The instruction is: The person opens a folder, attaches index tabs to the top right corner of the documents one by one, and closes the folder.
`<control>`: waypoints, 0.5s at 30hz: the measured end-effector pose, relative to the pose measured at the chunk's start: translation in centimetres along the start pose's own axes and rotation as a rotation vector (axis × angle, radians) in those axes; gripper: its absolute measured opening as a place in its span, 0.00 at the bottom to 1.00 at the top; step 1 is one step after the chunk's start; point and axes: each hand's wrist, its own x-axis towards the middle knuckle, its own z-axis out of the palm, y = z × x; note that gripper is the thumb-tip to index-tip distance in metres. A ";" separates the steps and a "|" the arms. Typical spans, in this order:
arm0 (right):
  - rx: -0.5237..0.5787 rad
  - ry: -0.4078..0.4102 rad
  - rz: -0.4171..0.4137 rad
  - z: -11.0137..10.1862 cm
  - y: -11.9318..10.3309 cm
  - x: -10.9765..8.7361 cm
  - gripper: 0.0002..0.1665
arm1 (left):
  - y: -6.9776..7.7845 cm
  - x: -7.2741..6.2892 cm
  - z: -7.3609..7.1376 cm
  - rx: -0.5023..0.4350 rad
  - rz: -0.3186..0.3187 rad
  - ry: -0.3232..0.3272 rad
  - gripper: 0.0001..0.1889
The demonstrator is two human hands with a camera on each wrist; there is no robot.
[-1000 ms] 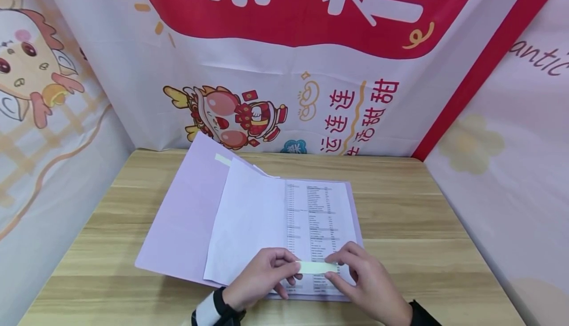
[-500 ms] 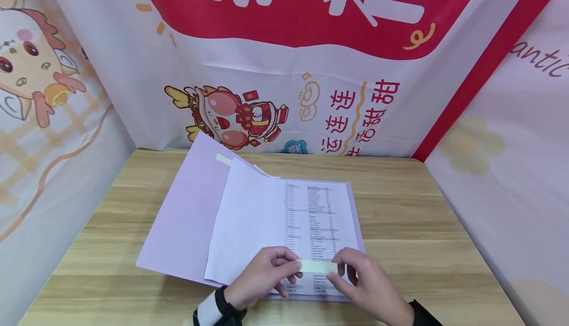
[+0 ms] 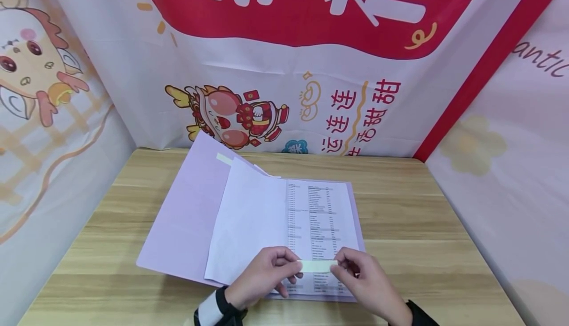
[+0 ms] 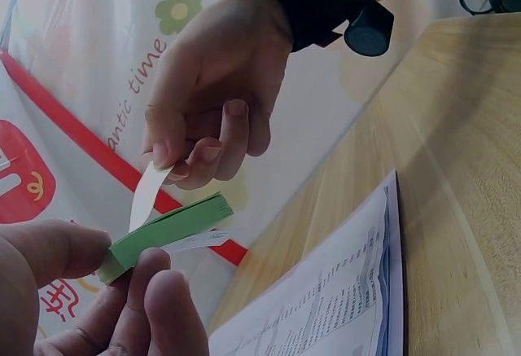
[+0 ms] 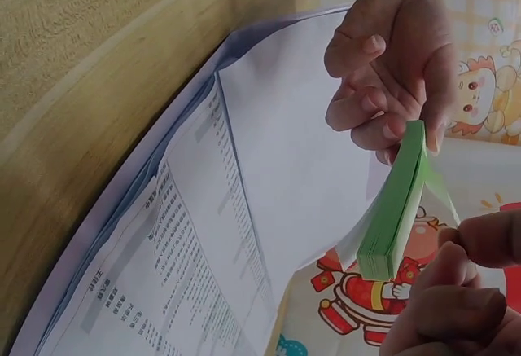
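My left hand (image 3: 266, 272) pinches one end of a narrow green sticky note pad (image 4: 175, 226) between thumb and fingers, above the open folder. The right hand (image 3: 365, 277) pinches the free end of the pad's pale top sheet (image 4: 148, 197), which bends up from the pad while its other end stays on it. Below the pad, a loose whitish flap (image 4: 199, 240) sticks out. Under both hands lies a lilac folder (image 3: 178, 227) holding printed sheets (image 3: 322, 217), with a blank white page (image 3: 249, 217) turned to the left.
A pale green strip (image 3: 224, 159) is stuck near the top of the folder's left cover, beside the blank page. The folder lies on a wooden table (image 3: 409, 227). Printed cloth walls (image 3: 249, 59) close in the back and both sides.
The right hand's fingertips have closed from loosely spread around the pad's right end to a pinch on the sheet's end. My left hand keeps its hold, almost still.
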 end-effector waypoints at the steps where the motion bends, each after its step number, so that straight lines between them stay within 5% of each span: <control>1: -0.003 0.002 0.000 0.0 0.0 0.0 0.09 | 0.0 0.0 0.0 -0.001 -0.003 -0.001 0.13; 9: 0.037 0.002 -0.015 -0.1 -0.3 0.2 0.07 | 0.0 0.0 0.2 -0.013 0.023 -0.008 0.16; 15: 0.038 -0.017 -0.130 -0.2 -1.1 0.5 0.07 | -0.1 0.1 0.4 0.000 0.071 -0.040 0.18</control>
